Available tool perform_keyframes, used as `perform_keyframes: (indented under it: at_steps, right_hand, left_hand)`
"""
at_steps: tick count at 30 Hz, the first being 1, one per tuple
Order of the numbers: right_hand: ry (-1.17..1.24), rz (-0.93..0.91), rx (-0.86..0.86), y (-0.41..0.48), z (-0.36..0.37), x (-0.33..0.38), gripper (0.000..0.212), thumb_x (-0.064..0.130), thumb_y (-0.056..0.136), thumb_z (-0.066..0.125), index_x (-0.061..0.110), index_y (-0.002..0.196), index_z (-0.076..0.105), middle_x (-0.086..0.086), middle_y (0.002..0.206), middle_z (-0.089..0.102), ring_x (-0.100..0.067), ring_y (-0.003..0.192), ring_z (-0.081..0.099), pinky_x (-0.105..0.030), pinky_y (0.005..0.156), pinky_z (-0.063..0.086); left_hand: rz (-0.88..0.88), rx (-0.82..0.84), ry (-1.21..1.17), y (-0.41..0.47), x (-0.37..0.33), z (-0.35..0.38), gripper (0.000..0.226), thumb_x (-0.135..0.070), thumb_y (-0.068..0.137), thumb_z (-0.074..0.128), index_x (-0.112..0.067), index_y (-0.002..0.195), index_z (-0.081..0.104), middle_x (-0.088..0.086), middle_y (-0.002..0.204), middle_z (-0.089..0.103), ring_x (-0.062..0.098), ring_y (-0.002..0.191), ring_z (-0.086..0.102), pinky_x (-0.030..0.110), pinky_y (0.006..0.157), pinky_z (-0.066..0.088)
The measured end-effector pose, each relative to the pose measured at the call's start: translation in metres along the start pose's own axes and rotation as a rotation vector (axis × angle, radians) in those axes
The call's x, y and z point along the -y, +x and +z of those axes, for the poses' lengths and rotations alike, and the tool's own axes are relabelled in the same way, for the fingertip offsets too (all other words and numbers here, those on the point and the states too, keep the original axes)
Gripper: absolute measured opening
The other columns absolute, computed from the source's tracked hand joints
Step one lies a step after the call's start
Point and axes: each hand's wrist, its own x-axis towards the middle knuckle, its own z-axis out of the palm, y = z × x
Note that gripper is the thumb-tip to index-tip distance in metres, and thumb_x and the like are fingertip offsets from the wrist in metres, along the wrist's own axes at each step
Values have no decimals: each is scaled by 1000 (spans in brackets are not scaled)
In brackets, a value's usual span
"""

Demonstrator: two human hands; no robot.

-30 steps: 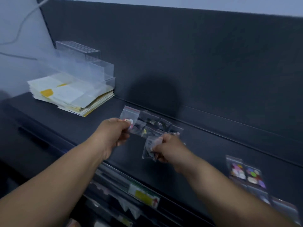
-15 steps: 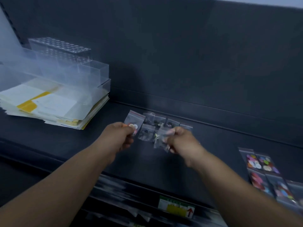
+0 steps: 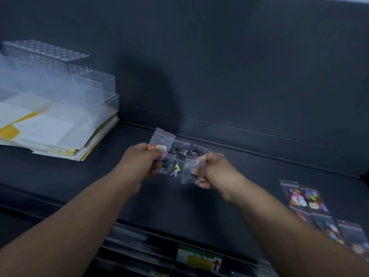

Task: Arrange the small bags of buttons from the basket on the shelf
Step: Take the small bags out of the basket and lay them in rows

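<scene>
We have both hands over the middle of the dark shelf (image 3: 249, 176). Our left hand (image 3: 141, 162) pinches a small clear bag (image 3: 162, 141) with pale and orange buttons by its lower edge, so the red-striped seal stands up and the contents show. Our right hand (image 3: 215, 172) is clenched on a second clear bag (image 3: 188, 170) of dark buttons, blurred, held just beside the first. Between and behind them, a small cluster of bags (image 3: 182, 150) lies flat near the back wall, seemingly in rows; we judge the two in hand are meant to join it. Well apart on the near right, bags of colourful buttons (image 3: 303, 197) lie side by side, apparently grouped by kind. A paper stack (image 3: 50, 134) under clear plastic boxes (image 3: 60, 62) fills the far left. The basket is not in view.
</scene>
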Motion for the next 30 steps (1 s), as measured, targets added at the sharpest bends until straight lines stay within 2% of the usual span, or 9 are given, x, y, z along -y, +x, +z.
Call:
perform_keyframes:
  at_steps: [6,11,13,14,15,17,19,22,30]
  right_hand:
    - [-76,-56,124,5,64,-9,23,1,83,63,19,78,50,-2,73,56,-16,64,55,-35,67,54]
    - [-319,-161,78,8,78,-12,20,9,79,66,25,81,54,-4,76,64,-20,67,60,-41,72,55]
    - [-538,-244,23,3,73,-11,24,16,80,66,28,99,56,0,91,66,-20,83,63,-32,77,53]
    - [-664,-288,-12,-1,70,-11,36,19,82,66,28,114,54,1,104,65,-20,95,62,-28,81,49]
    - [-770,-339,-45,-5,68,-11,48,21,84,64,28,128,48,1,117,61,-20,106,59,-26,84,46]
    - [-892,-440,-87,-12,63,-14,59,22,85,63,27,139,39,-1,132,51,-21,119,50,-27,93,43]
    - [-956,-515,-60,-15,64,-20,53,23,85,63,25,135,46,-2,130,48,-21,122,45,-28,99,41]
    - [-1039,-569,17,-14,68,-28,36,25,87,62,21,123,59,-3,119,52,-23,118,45,-26,98,39]
    - [-1019,-595,23,-20,78,-35,35,23,90,58,22,126,59,-5,115,55,-24,116,46,-26,97,39]
  left_hand:
    - [-2,-66,26,-1,6,-24,7,-16,87,65,-13,81,61,6,76,60,15,64,53,27,59,45]
    - [-11,-69,-2,-1,11,-42,7,-15,86,65,-12,82,60,7,76,60,15,64,53,27,57,44]
    - [-12,-66,3,0,12,-47,7,-15,86,65,-12,83,60,6,75,60,15,65,53,27,58,45]
    - [-12,-62,5,0,12,-48,7,-15,86,65,-11,83,60,6,75,60,15,65,53,27,58,45]
    - [-11,-55,7,0,12,-49,6,-15,86,65,-11,84,60,6,76,60,15,65,53,27,59,46]
    - [-8,-39,8,0,12,-50,6,-14,86,65,-11,83,60,6,76,60,15,64,53,27,60,46]
    - [-4,-23,16,-1,12,-49,8,-14,86,65,-12,81,59,5,75,59,15,64,53,26,58,45]
    - [7,-8,31,-3,11,-50,11,-15,86,65,-13,78,58,5,74,59,14,62,53,25,56,44]
    - [17,25,58,-8,9,-57,10,-13,85,66,-13,78,59,6,74,59,13,61,53,25,55,45]
